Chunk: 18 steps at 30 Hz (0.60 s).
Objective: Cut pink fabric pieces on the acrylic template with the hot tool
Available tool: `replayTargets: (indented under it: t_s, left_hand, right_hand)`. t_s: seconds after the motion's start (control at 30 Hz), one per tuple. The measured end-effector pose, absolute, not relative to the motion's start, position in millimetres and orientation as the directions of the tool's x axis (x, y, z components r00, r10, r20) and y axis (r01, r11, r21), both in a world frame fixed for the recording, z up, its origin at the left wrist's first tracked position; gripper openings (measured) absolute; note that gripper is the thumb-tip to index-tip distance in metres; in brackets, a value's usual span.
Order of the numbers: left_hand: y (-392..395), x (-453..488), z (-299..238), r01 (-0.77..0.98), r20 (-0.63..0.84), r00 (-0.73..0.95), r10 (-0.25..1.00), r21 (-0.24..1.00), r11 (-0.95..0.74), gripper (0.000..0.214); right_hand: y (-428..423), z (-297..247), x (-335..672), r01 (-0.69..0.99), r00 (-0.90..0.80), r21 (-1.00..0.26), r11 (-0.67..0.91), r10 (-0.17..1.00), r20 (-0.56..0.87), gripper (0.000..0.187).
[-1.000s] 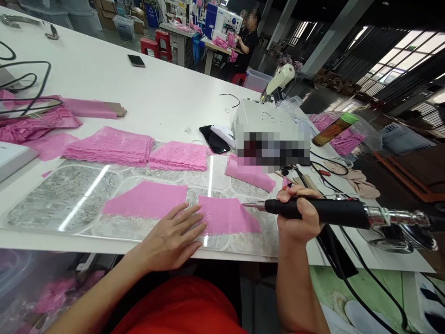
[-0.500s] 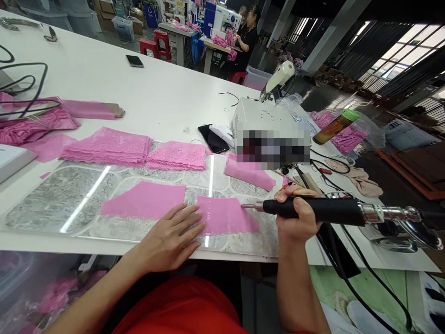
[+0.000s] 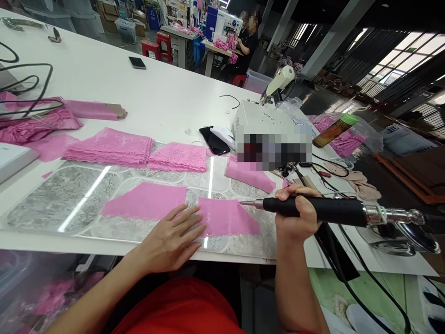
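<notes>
My left hand [image 3: 177, 236] lies flat with its fingers stretched out, the fingertips over the left edge of a pink lace-edged fabric piece [image 3: 227, 218]. My right hand [image 3: 295, 211] is wrapped around a black handheld tool [image 3: 333, 212] with a tapered metal tip and a cable behind. The tip is at the upper right corner of that piece; whether it presses on the cloth I cannot tell. Left of it lies another pink fabric piece [image 3: 148, 200], close to my left fingertips. Both pieces rest on a patterned clear mat [image 3: 69, 199].
Behind the mat's front area are two pink fabric stacks [image 3: 109, 147] [image 3: 178, 157] and a folded pink piece [image 3: 248, 175]. A white box [image 3: 257, 116] with a blurred front, a bottle [image 3: 335, 130] and cables are at the right. A phone [image 3: 137, 63] lies farther back. A person [image 3: 245, 51] sits at a sewing machine.
The tool's tip has shifted slightly left and away from me, toward the fabric's upper corner. My left hand stays in place; the whole view has shifted a little.
</notes>
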<state>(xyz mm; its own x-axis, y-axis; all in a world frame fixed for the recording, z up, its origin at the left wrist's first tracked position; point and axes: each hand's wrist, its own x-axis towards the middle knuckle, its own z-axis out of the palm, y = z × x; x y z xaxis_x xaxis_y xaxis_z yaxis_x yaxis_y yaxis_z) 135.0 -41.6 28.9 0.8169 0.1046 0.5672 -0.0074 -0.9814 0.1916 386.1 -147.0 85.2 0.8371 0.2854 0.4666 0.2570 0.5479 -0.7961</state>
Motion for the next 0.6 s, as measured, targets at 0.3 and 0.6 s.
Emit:
replayTargets:
  t_s: [0.3,0.6]
  left_hand:
    - [-43,135,28,0.018,0.585,0.8,0.132,0.196,-0.98,0.027]
    - [-43,135,27,0.021,0.592,0.796,0.127,0.184,-0.983,0.026]
  right_hand:
    - [-128,80,369,0.193,0.804,-0.801,0.566,0.377,0.461,0.007]
    - [-124,77,366,0.177,0.766,-0.791,0.586,0.423,0.484,0.007]
